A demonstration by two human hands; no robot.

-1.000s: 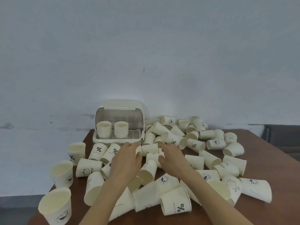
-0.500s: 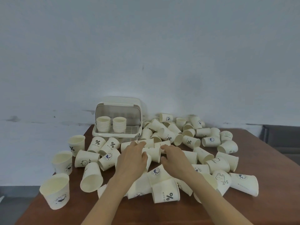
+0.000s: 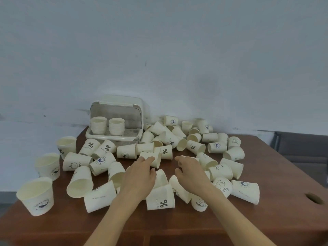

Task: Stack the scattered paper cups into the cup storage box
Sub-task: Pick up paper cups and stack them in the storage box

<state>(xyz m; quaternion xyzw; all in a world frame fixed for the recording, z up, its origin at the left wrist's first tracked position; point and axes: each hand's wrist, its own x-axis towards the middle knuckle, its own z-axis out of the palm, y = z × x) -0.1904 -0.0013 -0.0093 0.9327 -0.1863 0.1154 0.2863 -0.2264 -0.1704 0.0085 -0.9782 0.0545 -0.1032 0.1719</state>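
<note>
Cups (image 3: 161, 197) lie scattered over most of the brown surface (image 3: 284, 219), many on their sides, some upright. Near the left edge three upright cups stand in a loose line, the nearest (image 3: 35, 196) close to the front left corner. At the back left, against the wall (image 3: 159, 50), the box (image 3: 115, 121) sits with its clear lid raised; inside it two short stacks (image 3: 98, 125) stand side by side on the slatted tray, taking up its left part, the right part of the tray bare. A dense pile of cups fills the back middle, just right of the box.

The left hand (image 3: 140, 176) reaches into the middle of the heap, fingers curled round a tipped cup (image 3: 150, 159) lying on its side. The right hand (image 3: 190, 172) is just beside it, fingers bent over another cup (image 3: 192, 158); I cannot tell whether it grips that cup or only touches it.

Bare surface runs along the front edge and the right side, where a round hole (image 3: 313, 200) sits near the right edge.
</note>
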